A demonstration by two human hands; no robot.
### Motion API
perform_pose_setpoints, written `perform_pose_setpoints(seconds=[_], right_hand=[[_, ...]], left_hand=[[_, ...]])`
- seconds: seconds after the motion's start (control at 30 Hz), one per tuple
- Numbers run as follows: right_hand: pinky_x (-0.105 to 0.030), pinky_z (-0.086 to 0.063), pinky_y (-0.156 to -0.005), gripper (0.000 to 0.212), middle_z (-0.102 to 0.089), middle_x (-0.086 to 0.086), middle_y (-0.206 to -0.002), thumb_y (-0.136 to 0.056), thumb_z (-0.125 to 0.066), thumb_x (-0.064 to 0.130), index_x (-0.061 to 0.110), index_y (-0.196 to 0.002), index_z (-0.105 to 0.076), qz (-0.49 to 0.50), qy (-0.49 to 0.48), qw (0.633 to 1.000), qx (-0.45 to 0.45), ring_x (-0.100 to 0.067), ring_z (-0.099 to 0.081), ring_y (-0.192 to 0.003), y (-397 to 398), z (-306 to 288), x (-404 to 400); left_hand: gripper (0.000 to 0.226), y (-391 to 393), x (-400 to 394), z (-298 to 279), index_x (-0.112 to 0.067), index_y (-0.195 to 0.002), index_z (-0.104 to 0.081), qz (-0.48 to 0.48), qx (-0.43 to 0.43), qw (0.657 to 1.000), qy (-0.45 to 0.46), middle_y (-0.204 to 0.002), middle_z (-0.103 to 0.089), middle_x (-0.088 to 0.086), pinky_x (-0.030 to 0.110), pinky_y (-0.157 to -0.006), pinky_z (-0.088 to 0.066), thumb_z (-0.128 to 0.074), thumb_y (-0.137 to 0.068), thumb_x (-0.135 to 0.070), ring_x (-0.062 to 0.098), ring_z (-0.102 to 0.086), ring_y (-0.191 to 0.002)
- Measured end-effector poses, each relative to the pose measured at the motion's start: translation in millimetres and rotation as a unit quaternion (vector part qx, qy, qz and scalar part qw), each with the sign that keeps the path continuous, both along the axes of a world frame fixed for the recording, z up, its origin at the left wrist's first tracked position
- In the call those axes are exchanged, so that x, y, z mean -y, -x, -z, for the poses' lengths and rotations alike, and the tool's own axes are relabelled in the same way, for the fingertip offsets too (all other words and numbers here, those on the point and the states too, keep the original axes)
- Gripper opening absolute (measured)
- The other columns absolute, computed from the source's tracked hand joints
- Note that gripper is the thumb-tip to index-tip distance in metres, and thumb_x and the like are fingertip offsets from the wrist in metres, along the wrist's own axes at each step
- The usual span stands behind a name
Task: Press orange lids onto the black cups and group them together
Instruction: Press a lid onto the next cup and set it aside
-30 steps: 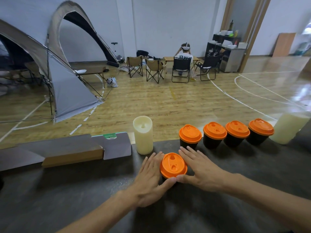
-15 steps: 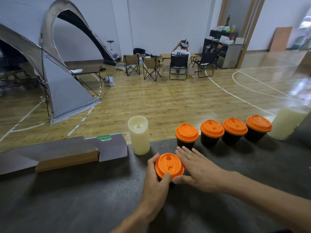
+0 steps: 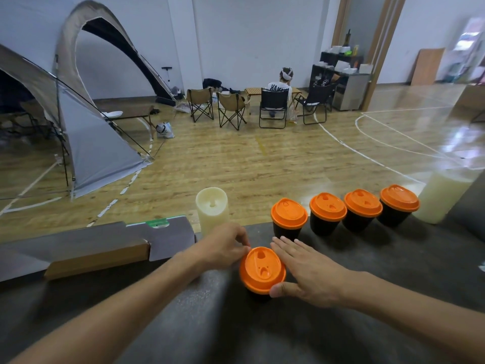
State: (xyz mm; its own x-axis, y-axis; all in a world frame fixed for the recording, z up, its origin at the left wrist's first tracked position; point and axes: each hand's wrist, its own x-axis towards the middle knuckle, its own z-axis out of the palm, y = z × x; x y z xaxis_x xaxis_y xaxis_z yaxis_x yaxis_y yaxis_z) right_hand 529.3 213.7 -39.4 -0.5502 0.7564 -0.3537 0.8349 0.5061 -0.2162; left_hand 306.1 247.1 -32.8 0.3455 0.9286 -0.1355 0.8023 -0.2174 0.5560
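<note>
While the dark surface (image 3: 341,298) fills the lower half of the frame, the risks sit in a small patch at its centre. Largest hazard nearby: the cream candle (image 3: 212,210) at centre, just behind the left hand (image 3: 225,246); a careless elbow swing could tip it. Brown box (image 3: 97,258) at lower left sits apart from the hands, low risk.

Row of four lidded cups (image 3: 343,214) runs centre to right along the far edge, close together; the leftmost one is just beyond the right hand's fingertips (image 3: 278,239), so a hard shove could knock it and domino the row off the edge.

Fifth cup (image 3: 258,295) is in the lower centre, mostly hidden under its orange lid (image 3: 262,269). The lid looks slightly tilted, judging by the view; uneven pressing could pop one side or squash the cup. Left hand is curled, fingertips pinching the lid's left rim. Right hand (image 3: 312,271) lies flat and spread, thumb against the lid's near right rim, not gripping. Sideways squeeze may slide the cup instead of seating the lid.
</note>
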Motion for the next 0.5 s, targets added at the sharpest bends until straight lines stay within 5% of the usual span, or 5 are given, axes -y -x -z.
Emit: perform_pose_setpoints(seconds=[0.1,0.23,0.5], right_hand=[[-0.029,0.008,-0.122,0.105,0.015,0.004,-0.166,-0.084,-0.039,0.078,0.023,-0.159,0.010,-0.004,-0.002,1.000,-0.001,-0.010,0.015,-0.151,-0.5,0.3,0.0],[-0.027,0.009,-0.120,0.104,0.014,0.002,-0.166,-0.086,-0.039,0.078,0.021,-0.159,0.009,-0.013,-0.005,1.000,-0.001,-0.011,0.014,-0.151,-0.6,-0.4,-0.9],[-0.036,0.002,-0.124,0.101,-0.003,0.002,-0.168,-0.084,-0.051,0.075,0.024,-0.160,-0.007,0.014,0.002,0.999,-0.042,-0.012,0.005,-0.153,-0.9,-2.0,-1.8]], left_hand=[[0.017,-12.5,-13.5,-11.2,-0.025,-0.080,-0.059,0.051,-0.108,0.993,0.001,-0.083,-0.061,-0.006,0.021,-0.068,-0.041,-0.062,-0.097,-0.029,0.013,-0.058,-0.081],[0.025,-17.7,-16.2,-14.9,-0.022,-0.075,-0.060,0.055,-0.115,0.992,0.009,-0.079,-0.062,-0.003,0.022,-0.062,-0.040,-0.060,-0.098,-0.034,0.012,-0.057,-0.073],[0.017,-3.1,44.1,21.4,-0.035,-0.103,-0.065,-0.082,0.132,0.987,-0.033,-0.102,-0.066,-0.015,0.014,-0.081,-0.052,-0.060,-0.097,-0.019,-0.001,-0.063,-0.098]])
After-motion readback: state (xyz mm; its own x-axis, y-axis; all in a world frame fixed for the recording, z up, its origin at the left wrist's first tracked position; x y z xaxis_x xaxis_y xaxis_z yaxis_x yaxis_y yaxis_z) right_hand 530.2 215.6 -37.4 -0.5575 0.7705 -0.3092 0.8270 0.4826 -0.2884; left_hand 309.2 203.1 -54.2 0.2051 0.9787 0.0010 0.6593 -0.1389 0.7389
